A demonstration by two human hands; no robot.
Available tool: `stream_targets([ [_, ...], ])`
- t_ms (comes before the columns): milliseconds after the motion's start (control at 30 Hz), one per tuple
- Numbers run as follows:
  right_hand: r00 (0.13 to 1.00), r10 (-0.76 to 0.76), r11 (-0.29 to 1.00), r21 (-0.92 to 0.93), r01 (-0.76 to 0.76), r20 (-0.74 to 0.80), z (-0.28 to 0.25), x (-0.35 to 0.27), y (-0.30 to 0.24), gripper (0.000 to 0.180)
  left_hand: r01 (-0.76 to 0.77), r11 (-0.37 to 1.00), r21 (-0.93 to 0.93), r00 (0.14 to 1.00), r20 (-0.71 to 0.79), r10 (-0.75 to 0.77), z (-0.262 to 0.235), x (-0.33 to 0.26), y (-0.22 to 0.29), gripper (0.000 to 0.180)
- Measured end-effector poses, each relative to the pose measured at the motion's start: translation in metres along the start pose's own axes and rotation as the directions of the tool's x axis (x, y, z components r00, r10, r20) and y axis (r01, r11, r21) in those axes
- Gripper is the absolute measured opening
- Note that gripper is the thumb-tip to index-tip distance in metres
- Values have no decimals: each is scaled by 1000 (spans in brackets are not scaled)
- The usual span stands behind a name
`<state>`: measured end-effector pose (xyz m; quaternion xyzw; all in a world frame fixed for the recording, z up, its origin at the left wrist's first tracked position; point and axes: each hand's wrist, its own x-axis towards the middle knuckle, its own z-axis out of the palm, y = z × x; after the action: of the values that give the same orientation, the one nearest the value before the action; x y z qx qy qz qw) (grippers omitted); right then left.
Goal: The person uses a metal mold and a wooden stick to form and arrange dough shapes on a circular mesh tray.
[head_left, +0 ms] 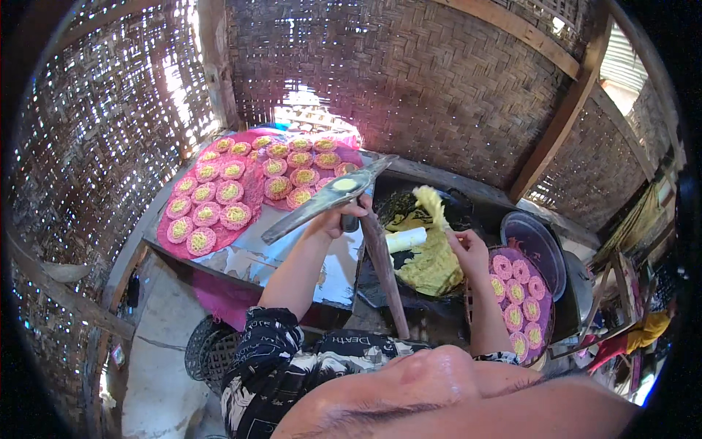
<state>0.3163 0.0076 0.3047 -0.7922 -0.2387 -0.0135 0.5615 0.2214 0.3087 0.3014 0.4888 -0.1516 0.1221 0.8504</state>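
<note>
head view: two hands (344, 218), one ladle (329, 197)

Woven bamboo walls (409, 80) with wooden beams (563, 110) enclose a small hut, daylight speckling through gaps above a pale concrete floor (157, 351).

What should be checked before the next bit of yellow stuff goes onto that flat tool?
1. Left hand grips the flat tool: ok.
2. Right hand on the yellow strands: ok, a bunch is lifted.
3. Tool's end free for more: not ok, a yellow blob already sits there.
4. Room on the pink mat for more discs: cannot tell, discs crowd it.
5. Basket at right has space: cannot tell, partly hidden.
</note>
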Motion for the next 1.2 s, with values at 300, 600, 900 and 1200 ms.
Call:
stream_targets([
  [300,814,-15,852,434,-293,581,63,-55,-36,68,-110,818,-564,954,171,247,-6,-4,-7,62],
  [600,519,-511,-238,468,-851,685,64,-113,-118,74,-214,895,-391,967,43,250,38,-14,7,68],
  [900,866,-373,212,939,-270,333,-88,-161,-75,68,46,999,22,986,162,-49,168,-30,-14,77],
  [1200,873,-433,871,-353,342,-223,-212,-303,-114,87,-636,414,651,721,693,19,341,-60,-94,56],
])
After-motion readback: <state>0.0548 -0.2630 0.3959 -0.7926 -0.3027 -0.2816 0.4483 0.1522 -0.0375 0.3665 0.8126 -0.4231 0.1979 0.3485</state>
